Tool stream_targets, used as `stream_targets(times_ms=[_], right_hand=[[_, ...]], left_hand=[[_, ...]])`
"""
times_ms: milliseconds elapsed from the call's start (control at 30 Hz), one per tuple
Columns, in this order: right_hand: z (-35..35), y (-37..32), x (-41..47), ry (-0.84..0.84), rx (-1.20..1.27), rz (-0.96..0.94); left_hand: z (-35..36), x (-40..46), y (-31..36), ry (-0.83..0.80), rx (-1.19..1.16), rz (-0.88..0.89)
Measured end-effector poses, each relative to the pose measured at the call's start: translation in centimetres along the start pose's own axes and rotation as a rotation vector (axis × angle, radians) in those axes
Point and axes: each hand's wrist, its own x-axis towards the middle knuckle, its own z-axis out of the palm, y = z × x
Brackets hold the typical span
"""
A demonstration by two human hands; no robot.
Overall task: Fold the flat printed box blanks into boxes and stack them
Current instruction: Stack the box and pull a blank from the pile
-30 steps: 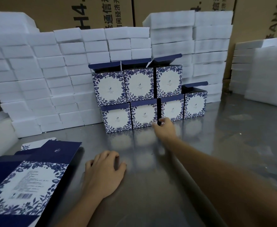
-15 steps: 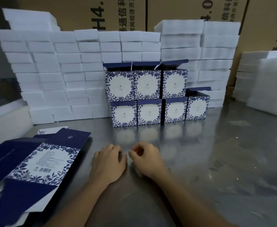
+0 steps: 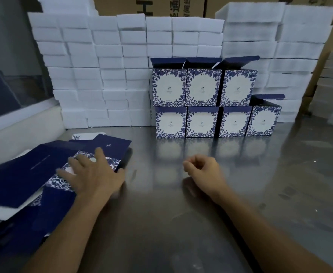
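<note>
Counting seven folded boxes [image 3: 203, 101], two hands.

I am in a packing workshop: white foam blocks [image 3: 106, 75] are walled up behind my steel bench [image 3: 181, 223], big printed cardboard cartons [image 3: 151, 5] behind the foam, folded boxes [image 3: 203, 103] stacked against it.

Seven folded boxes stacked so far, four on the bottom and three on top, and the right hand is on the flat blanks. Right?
Not quite: the head view shows the left hand on the flat blanks; the right hand hangs empty. Seven folded boxes, four under three, is correct.
</note>
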Motion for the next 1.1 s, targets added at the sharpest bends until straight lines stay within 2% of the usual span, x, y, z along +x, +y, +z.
stream_targets(times_ms=[67, 200, 300, 433, 567, 633, 733, 833, 933, 1033, 1100], right_hand=[[0.1, 0.0, -0.1, -0.002, 0.001, 0.004], [0.1, 0.1, -0.1, 0.005, -0.007, 0.007], [0.1, 0.2, 0.0, 0.019, 0.030, 0.020], [0.3, -0.1, 0.2, 0.076, 0.091, 0.052], [0.2, -0.4, -0.4, 0.079, 0.060, 0.049], [0.1, -0.8, -0.8, 0.047, 0.070, 0.027], [0.1, -1.9, -1.7, -0.087, 0.162, -0.043], [0.4, -3.0, -2.4, -0.226, 0.329, -0.065], [1.1, -3.2, -2.7, -0.279, 0.561, 0.016], [1.4, -2.9, -2.4, -0.199, 0.634, 0.135], [1.1, -2.4, -1.9, -0.086, 0.607, 0.183]], left_hand=[[0.4, 0.5, -1.1, -0.096, -0.026, -0.033], [0.2, 1.0, -1.1, -0.072, -0.080, -0.015], [0.1, 0.7, -0.8, 0.033, -0.152, 0.021], [0.6, -0.3, 0.1, 0.071, -0.057, 0.091], [0.5, -1.7, 1.7, 0.285, 0.022, 0.214], [0.4, -3.0, 3.1, 0.355, 0.074, 0.285], [0.8, -5.4, 5.4, 0.408, 0.099, 0.421], [1.5, -7.4, 7.4, 0.387, 0.079, 0.561], [2.2, -8.5, 8.7, 0.289, -0.009, 0.690], [2.0, -8.3, 8.5, 0.168, -0.253, 0.792], [1.6, -8.1, 7.8, 0.170, -0.410, 0.861]])
